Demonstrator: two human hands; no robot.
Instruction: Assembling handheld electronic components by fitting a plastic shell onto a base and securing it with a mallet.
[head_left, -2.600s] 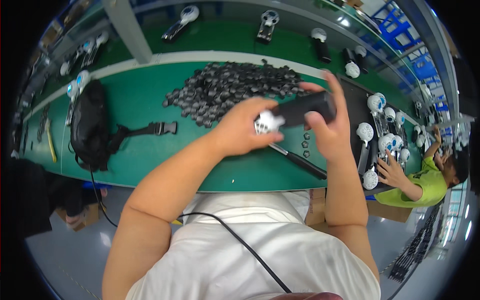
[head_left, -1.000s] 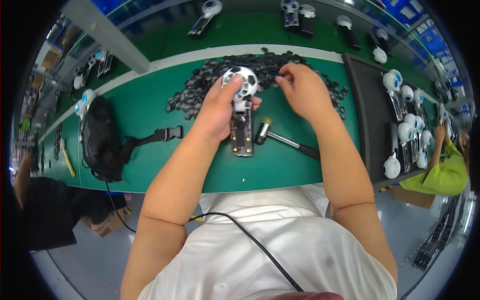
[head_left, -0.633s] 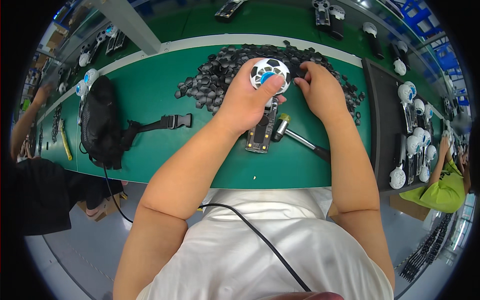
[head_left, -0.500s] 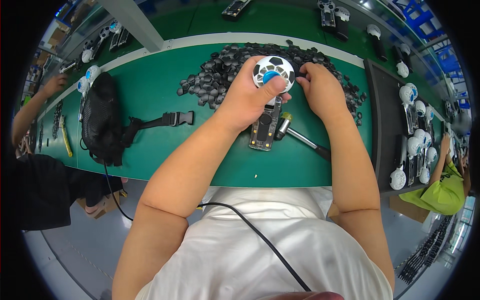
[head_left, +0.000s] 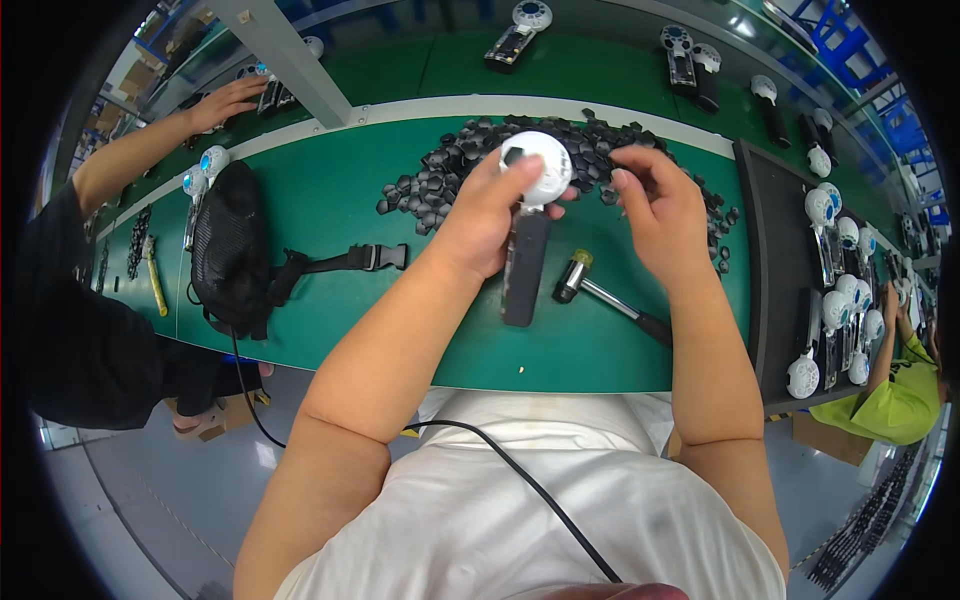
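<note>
My left hand point(head_left: 490, 215) is closed around the neck of a handheld device with a ball-shaped white head point(head_left: 545, 172) and a long black handle point(head_left: 525, 270). My thumb presses on the head, where a dark patch shows at its left side. Just right of it, my right hand point(head_left: 662, 205) has its thumb and fingertips curled together at the edge of a pile of small black pentagon pieces point(head_left: 450, 170). Whatever is between those fingertips is too small to make out against the dark pile. A small mallet point(head_left: 605, 292) with a yellow-tipped head lies on the green table below.
A black mesh bag point(head_left: 230, 250) with a buckled strap point(head_left: 345, 260) lies left on the table. At right, a dark tray point(head_left: 765, 330) holds several similar white-headed devices point(head_left: 835, 310); more lie on the far green surface. A co-worker's arm point(head_left: 150, 145) reaches in at the left; another person sits far right.
The device has turned over: its football-patterned face with the blue centre gave way to a plainer white side and black handle back. My right hand has shifted slightly right and down.
</note>
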